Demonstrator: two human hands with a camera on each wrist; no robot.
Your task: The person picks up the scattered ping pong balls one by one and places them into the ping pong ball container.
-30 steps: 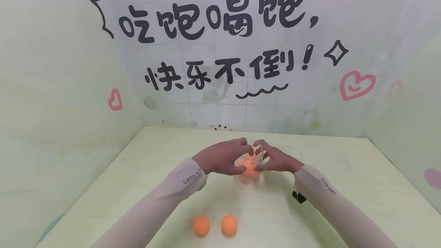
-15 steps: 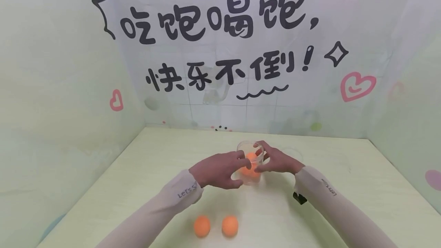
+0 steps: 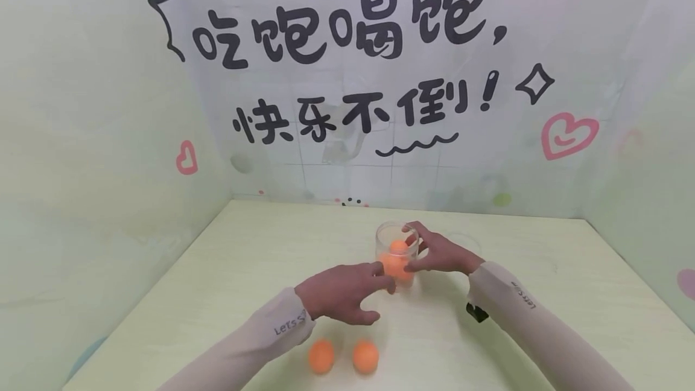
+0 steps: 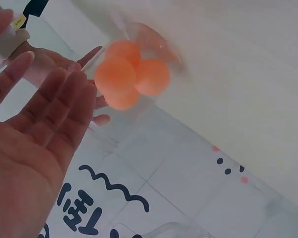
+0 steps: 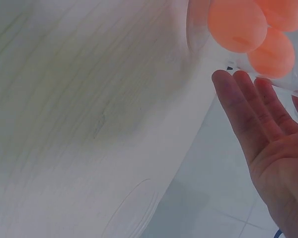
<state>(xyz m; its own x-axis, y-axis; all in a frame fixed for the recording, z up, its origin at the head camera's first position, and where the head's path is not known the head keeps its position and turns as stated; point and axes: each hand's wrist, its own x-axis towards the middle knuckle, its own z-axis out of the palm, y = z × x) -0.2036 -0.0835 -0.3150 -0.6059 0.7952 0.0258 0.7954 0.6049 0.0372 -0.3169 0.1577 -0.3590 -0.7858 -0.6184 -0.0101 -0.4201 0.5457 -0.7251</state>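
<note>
A clear plastic jar (image 3: pixel 387 239) stands upright on the table, open at the top, with several orange ping-pong balls (image 3: pixel 399 267) inside. My right hand (image 3: pixel 442 252) grips the jar's right side, its thumb in front and its fingers behind. In the left wrist view, the balls (image 4: pixel 115 77) show through the jar wall. My left hand (image 3: pixel 344 291) is in front of the jar, to its left, with fingers spread and holding nothing. Two loose orange ping-pong balls, one on the left (image 3: pixel 321 356) and one on the right (image 3: pixel 365 356), lie side by side below that hand.
A thin clear disc, like a lid (image 3: pixel 466 241), lies flat on the pale table (image 3: pixel 554 294) behind the right wrist; the right wrist view shows it too. Printed fabric walls rise at the back (image 3: pixel 347 180) and on both sides.
My left hand has come away from the jar's rim, down and toward the near loose balls. My right hand stays on the jar, and the balls have not moved.
</note>
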